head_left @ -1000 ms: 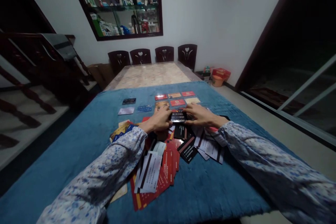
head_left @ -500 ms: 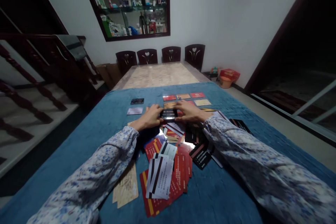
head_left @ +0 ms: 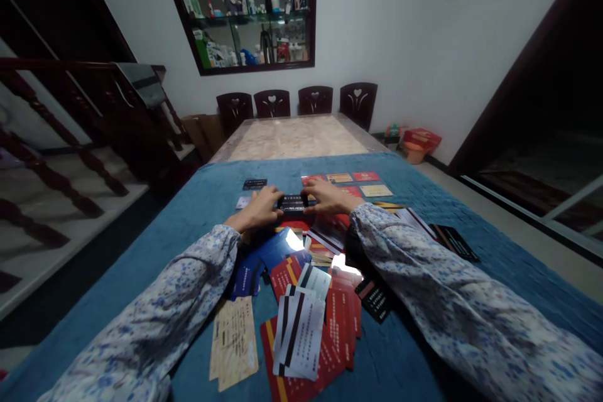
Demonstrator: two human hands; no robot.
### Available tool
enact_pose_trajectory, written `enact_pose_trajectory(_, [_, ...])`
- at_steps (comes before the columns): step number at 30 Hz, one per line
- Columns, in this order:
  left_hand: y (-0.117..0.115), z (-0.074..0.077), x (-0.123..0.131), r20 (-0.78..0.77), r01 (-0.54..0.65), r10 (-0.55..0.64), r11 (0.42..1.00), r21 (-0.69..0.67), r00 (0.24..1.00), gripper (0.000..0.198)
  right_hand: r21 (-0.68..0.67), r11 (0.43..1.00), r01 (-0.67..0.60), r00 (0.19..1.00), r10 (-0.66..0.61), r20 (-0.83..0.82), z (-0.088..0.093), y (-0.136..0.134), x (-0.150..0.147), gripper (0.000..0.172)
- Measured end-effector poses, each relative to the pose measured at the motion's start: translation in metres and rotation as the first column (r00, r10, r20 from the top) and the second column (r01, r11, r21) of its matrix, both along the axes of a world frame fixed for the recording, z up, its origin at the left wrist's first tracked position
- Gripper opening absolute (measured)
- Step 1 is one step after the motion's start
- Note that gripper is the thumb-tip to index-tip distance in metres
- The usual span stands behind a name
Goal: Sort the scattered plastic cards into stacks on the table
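Note:
Between my two hands is a black card with light printing, its face toward me. My left hand grips its left edge, and my right hand pinches the right edge. Below the hands spreads a loose pile: blue cards, red cards, white cards with dark stripes and beige cards. Left of the hands lie another black card and a pale card, partly behind my left hand. Red cards and a cream card are laid out beyond my right hand.
A blue cloth covers the near part of the long table, with its stone-like top bare beyond. More black cards lie beside my right forearm. Dark chairs stand at the far end, below a wall shelf.
My hands and the black card between them have shifted slightly left over the cloth, toward the pale card. The camera view has turned a little left.

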State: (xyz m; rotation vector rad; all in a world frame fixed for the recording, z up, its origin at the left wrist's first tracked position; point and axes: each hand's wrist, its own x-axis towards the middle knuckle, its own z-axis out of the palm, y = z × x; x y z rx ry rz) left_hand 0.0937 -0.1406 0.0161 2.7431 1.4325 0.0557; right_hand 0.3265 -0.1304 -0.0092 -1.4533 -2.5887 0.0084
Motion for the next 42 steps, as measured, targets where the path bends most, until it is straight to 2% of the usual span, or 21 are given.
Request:
enact_pose_trajectory(5, [0.014,0.002,-0.011,-0.038,-0.037,0.037,0.999,0.003,0.999,0.046,0.007,1.0,-0.014,1.0,0.014,0.013,0.002,0.013,-0.013,0.054])
enact_pose_trajectory(18, [0.045,0.0,-0.044,-0.021,-0.106,0.106,0.994,0.014,0.994,0.055,-0.073,0.997,-0.021,0.998,0.025,0.057,0.029,0.034,-0.053,0.044])
enact_pose_trajectory(30, [0.079,-0.005,-0.072,0.039,-0.087,0.085,0.995,0.053,0.996,0.055,-0.07,0.997,-0.04,0.998,0.044,0.054,0.024,0.069,-0.082,0.041])
enact_pose_trajectory(42, [0.111,-0.008,-0.085,0.002,-0.12,0.12,0.991,0.062,0.993,0.052,-0.081,0.996,-0.043,0.995,0.05,0.089,0.021,0.105,-0.104,0.045])
